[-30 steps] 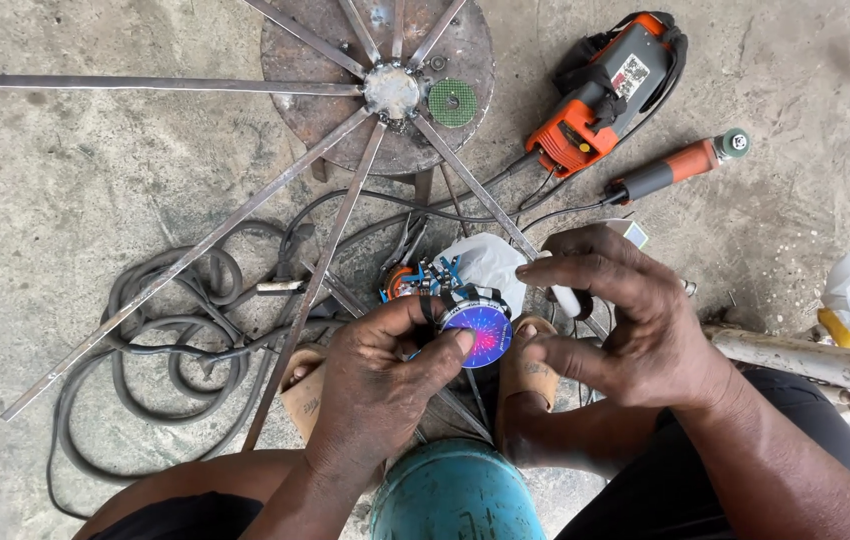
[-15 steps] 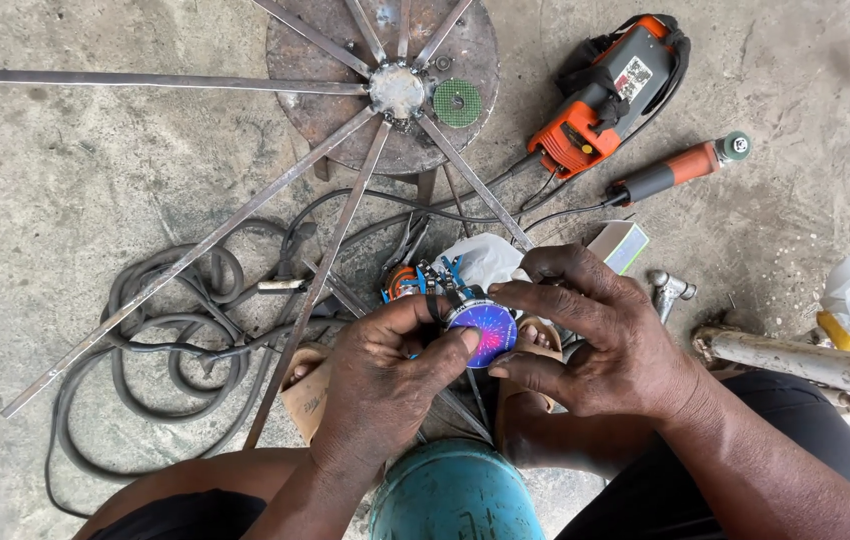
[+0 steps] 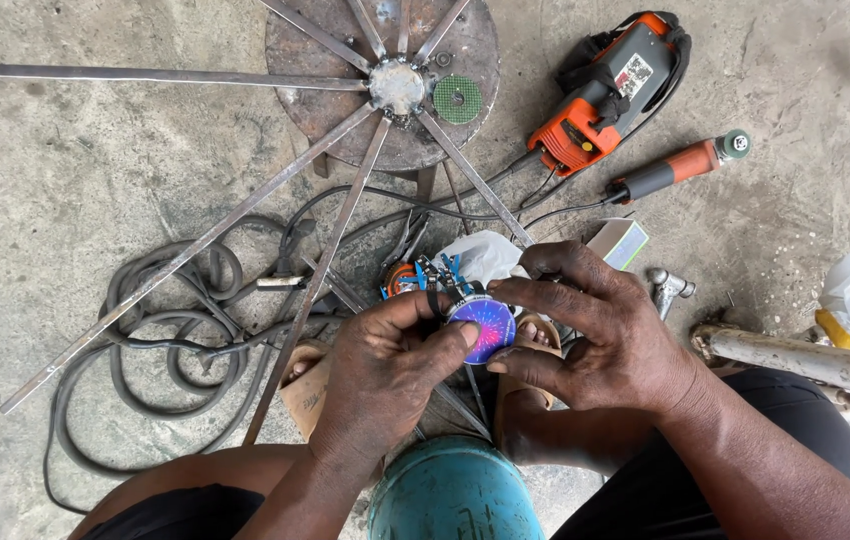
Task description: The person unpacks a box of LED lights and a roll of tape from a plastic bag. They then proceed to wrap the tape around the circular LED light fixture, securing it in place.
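Small round disc with purple-blue iridescent face (image 3: pixel 483 328): held between both hands above the concrete floor (image 3: pixel 85 170), over the sandalled feet. Left hand (image 3: pixel 385 385) grip: thumb and fingers pinching the disc's left edge. Right hand (image 3: pixel 610 335) grip: fingers closed on its right edge. Orange power tool (image 3: pixel 605 95) well apart, beyond.

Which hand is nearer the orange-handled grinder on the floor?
Right. The right hand lies below-left of the orange-handled grinder; the left hand sits farther left, across the small purple disc.
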